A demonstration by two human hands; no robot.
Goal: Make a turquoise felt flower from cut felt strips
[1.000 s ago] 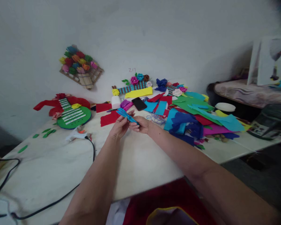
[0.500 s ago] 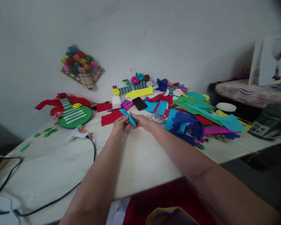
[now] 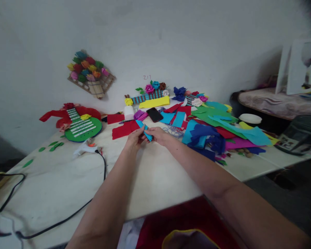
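Note:
Both hands meet over the middle of the table, closed on one narrow strip of blue crepe paper (image 3: 148, 135). My left hand (image 3: 136, 137) pinches it from the left, and its far end sticks out above the fingers. From the other side my right hand (image 3: 157, 135) grips the strip with thumb and fingers. Some fingertips are hidden behind the paper. Just beyond the hands lie red crepe paper pieces (image 3: 123, 130) and a black phone (image 3: 154, 114).
A white glue gun (image 3: 85, 148) with a black cord (image 3: 64, 220) lies to the left, near a green and red paper guitar (image 3: 90, 129). Heaped coloured paper (image 3: 217, 119) covers the right side. A dark glass jar (image 3: 300, 136) stands at the right edge.
The blue strip has turned slightly and shifted a little to the right between my fingers, its far end now lying closer in line. Both hands keep their grip.

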